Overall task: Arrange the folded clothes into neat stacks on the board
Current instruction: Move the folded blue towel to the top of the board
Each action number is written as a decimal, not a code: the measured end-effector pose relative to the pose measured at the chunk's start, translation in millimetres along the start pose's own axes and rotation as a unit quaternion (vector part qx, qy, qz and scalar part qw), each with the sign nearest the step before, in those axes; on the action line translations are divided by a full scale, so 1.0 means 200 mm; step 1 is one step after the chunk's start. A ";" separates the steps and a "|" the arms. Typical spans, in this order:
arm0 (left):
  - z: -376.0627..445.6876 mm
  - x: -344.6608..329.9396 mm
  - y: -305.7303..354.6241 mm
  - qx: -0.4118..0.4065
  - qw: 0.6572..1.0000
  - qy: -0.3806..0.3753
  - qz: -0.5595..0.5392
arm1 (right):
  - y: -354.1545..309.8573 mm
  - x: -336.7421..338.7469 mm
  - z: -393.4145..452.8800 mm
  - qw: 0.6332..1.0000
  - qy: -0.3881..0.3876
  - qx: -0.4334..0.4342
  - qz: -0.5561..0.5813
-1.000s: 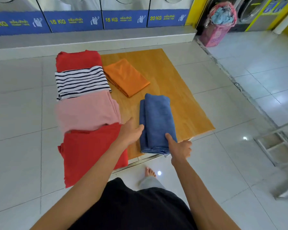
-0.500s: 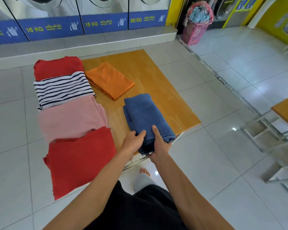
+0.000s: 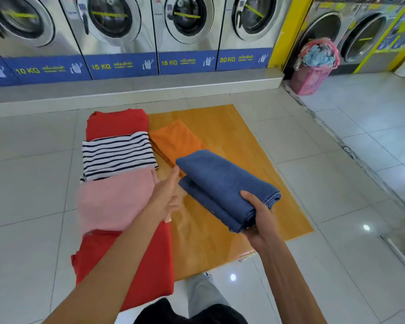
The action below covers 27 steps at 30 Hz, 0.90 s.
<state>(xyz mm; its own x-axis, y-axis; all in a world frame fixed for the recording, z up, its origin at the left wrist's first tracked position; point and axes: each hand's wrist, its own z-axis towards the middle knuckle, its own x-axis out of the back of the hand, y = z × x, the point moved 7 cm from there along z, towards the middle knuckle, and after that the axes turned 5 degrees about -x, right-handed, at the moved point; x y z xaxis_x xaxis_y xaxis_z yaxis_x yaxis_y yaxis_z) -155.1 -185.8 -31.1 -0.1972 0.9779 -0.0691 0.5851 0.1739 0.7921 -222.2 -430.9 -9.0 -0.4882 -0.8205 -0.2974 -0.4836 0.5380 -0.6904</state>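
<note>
White tiled floor nearest. Right hand (image 3: pixel 258 220) grip pinches near end of folded blue cloth (image 3: pixel 222 185), lifted over wooden board (image 3: pixel 255 155). Left hand (image 3: pixel 166 197) fingers spread, empty, beside it. Red, pink, striped, red folded clothes (image 3: pixel 116 155) line board's left edge; orange cloth (image 3: pixel 175 139) mid-board. Washing machines (image 3: pixel 185 31) along far wall; pink laundry basket (image 3: pixel 313 69) far right.

**Laundromat floor and machines**

A row of stainless-steel front-loading washing machines (image 3: pixel 131 24) lines the far wall, each with a blue base panel (image 3: pixel 122 65) marked 10, 15 or 20 KG, standing on a grey raised plinth (image 3: pixel 136 86). Glossy pale-grey floor tiles (image 3: pixel 337 265) reflect ceiling lights. A yellow pillar (image 3: pixel 288 31) divides off more machines, with a pink plastic laundry basket (image 3: pixel 313 73) heaped with clothes before it.
</note>
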 end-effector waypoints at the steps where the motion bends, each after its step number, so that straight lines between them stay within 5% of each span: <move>1: 0.04 0.02 0.06 0.005 1.000 -0.004 -0.019 | -0.05 -0.05 0.02 0.999 -0.032 -0.009 -0.011; 9: 0.39 0.03 0.36 0.049 0.971 -0.128 -0.195 | -0.40 -0.42 0.31 0.974 -0.194 -0.077 -0.092; 14: 0.66 0.07 0.59 0.022 0.977 -0.130 -0.165 | -0.66 -0.64 0.68 0.953 -0.237 -0.066 -0.177; 18: 0.87 0.10 0.78 0.010 0.994 -0.058 -0.090 | -0.85 -0.89 1.04 0.935 -0.257 -0.034 -0.241; 27: 1.42 0.20 1.05 -0.034 0.985 0.045 -0.164 | -0.98 -1.43 1.72 0.918 -0.265 -0.075 -0.287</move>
<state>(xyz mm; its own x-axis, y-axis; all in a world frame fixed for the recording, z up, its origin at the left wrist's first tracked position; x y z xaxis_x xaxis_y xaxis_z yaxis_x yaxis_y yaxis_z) 183.6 -77.5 -40.8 -0.4379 0.8557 -0.2757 0.4255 0.4674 0.7749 262.6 -367.9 -16.4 0.2809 -0.9343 -0.2196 -0.6641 -0.0240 -0.7473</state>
